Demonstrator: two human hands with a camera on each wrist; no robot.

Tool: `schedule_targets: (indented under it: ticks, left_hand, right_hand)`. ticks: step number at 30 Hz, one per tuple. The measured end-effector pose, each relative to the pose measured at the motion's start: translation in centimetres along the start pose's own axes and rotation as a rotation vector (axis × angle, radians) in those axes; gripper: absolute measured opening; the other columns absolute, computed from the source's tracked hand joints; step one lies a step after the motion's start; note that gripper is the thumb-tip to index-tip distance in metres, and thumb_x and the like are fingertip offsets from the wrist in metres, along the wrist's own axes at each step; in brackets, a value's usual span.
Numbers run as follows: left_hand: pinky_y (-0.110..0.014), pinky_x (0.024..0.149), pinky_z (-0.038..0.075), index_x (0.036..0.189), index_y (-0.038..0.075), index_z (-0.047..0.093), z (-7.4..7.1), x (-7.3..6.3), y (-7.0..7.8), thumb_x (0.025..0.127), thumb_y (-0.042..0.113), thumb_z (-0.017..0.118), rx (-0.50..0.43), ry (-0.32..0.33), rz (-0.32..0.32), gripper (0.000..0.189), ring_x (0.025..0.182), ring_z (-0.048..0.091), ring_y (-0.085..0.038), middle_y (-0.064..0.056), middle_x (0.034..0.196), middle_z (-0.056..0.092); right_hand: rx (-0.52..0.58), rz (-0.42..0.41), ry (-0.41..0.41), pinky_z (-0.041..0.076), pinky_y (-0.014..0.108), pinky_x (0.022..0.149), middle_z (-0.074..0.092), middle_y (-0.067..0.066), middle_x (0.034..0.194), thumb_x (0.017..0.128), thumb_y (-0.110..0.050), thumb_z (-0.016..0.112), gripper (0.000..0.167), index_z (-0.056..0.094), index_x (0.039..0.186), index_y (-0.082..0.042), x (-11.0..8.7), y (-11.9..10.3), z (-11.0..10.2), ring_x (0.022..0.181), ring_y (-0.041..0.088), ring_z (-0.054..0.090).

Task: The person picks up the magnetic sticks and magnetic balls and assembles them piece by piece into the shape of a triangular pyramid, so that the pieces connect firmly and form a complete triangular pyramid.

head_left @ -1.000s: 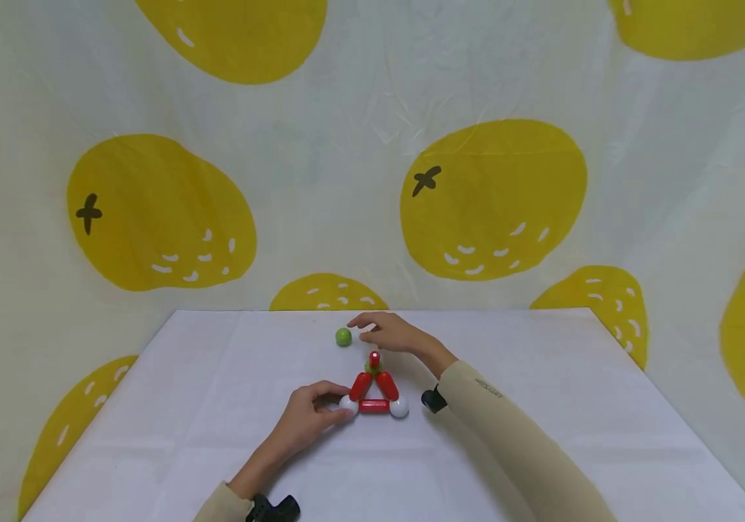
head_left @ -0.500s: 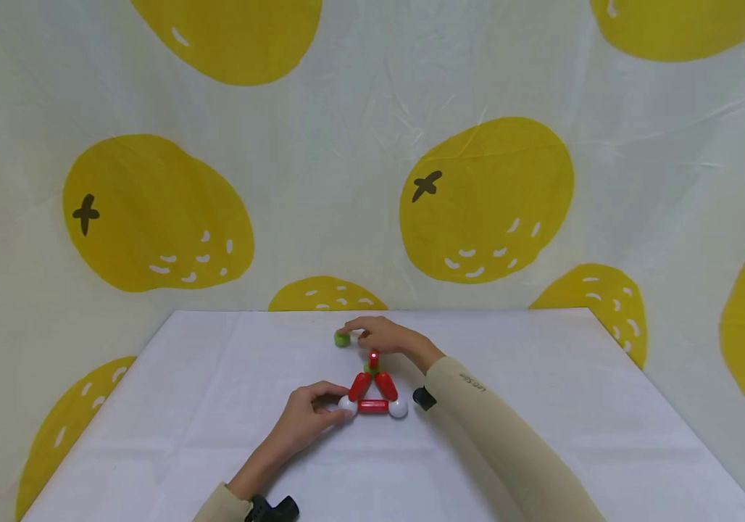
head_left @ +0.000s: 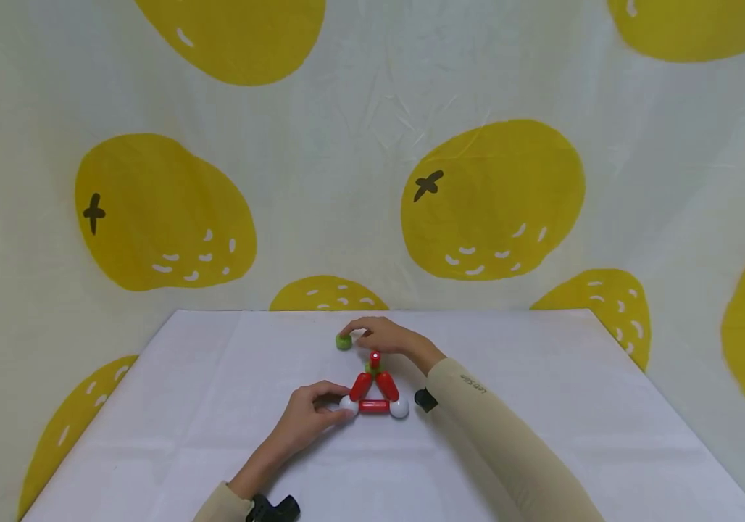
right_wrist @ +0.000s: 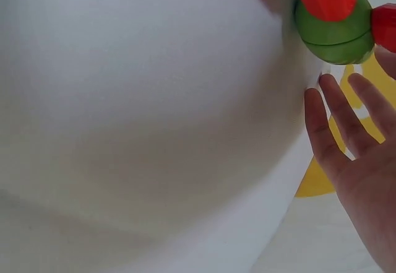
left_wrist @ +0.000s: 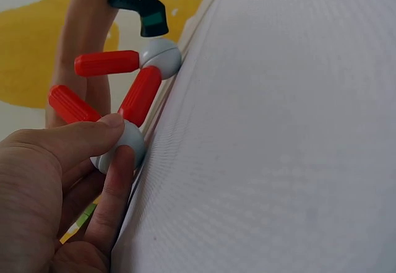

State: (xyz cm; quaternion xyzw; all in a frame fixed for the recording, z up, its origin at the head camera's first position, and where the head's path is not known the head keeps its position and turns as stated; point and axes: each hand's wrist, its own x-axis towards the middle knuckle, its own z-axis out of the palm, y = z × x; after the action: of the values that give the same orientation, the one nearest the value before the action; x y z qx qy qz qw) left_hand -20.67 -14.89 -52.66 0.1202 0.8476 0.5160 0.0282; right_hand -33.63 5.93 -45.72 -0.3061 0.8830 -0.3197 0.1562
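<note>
On the white table, red rods (head_left: 374,407) and balls form a triangle in the head view. My left hand (head_left: 305,417) pinches the white ball (left_wrist: 131,138) at its near left corner between thumb and finger. Another white ball (head_left: 399,407) is at the near right corner. At the far corner sits a green ball (right_wrist: 337,34), and a further red rod (head_left: 375,358) sticks up from it. Behind the triangle, my right hand (head_left: 382,335) touches the top of a loose green ball (head_left: 343,342) with a fingertip. Its other fingers are extended in the right wrist view.
White cloth covers the table (head_left: 542,435). A curtain (head_left: 320,181) printed with yellow fruit hangs behind the far edge, close beyond the loose green ball. Each wrist wears a black camera mount (head_left: 272,509).
My right hand has come slightly down and left, and a fingertip now touches the loose green ball. The left hand and the triangle stay in place.
</note>
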Motion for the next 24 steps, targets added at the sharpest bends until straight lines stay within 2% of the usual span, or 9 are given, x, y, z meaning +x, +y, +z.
schedule_targets:
  ticks: [5, 10, 19, 24]
  left_hand:
    - [-0.019, 0.072, 0.055, 0.115, 0.018, 0.077, -0.09, 0.01, 0.20, 0.085, 0.032, 0.085, -0.006, -0.002, -0.002, 0.034, 0.098, 0.063, -0.017, -0.001, 0.114, 0.075]
    - [-0.019, 0.072, 0.055, 0.115, 0.019, 0.077, -0.20, -0.05, 0.44, 0.085, 0.032, 0.085, -0.005, -0.001, -0.004, 0.033, 0.096, 0.063, -0.014, -0.001, 0.113, 0.075]
    - [-0.019, 0.072, 0.056, 0.116, 0.017, 0.077, -0.23, -0.03, 0.38, 0.086, 0.032, 0.085, -0.008, -0.005, 0.006, 0.034, 0.097, 0.063, -0.015, -0.002, 0.115, 0.075]
    - [-0.019, 0.074, 0.056, 0.116, 0.019, 0.077, -0.27, 0.03, 0.31, 0.086, 0.033, 0.085, -0.006, -0.009, -0.006, 0.035, 0.097, 0.063, -0.014, -0.001, 0.116, 0.075]
  right_hand:
    - [0.020, -0.009, -0.040, 0.041, 0.052, 0.117, 0.059, 0.006, 0.149, 0.102, -0.006, 0.047, 0.042, 0.069, 0.134, -0.019, 0.20, 0.05, 0.04, 0.137, 0.029, 0.050]
    - [0.024, -0.021, -0.059, 0.038, 0.052, 0.120, 0.064, 0.007, 0.143, 0.101, -0.003, 0.046, 0.040, 0.071, 0.130, -0.014, 0.29, 0.00, -0.06, 0.139, 0.030, 0.051]
    - [0.051, 0.013, -0.025, 0.047, 0.046, 0.111, 0.064, 0.006, 0.139, 0.099, -0.002, 0.049, 0.042, 0.073, 0.129, -0.018, 0.47, 0.47, 0.26, 0.125, 0.025, 0.055]
    - [0.083, 0.024, 0.030, 0.054, 0.044, 0.104, 0.067, 0.008, 0.132, 0.101, -0.009, 0.056, 0.031, 0.072, 0.126, -0.018, 0.52, 0.71, 0.31, 0.121, 0.026, 0.060]
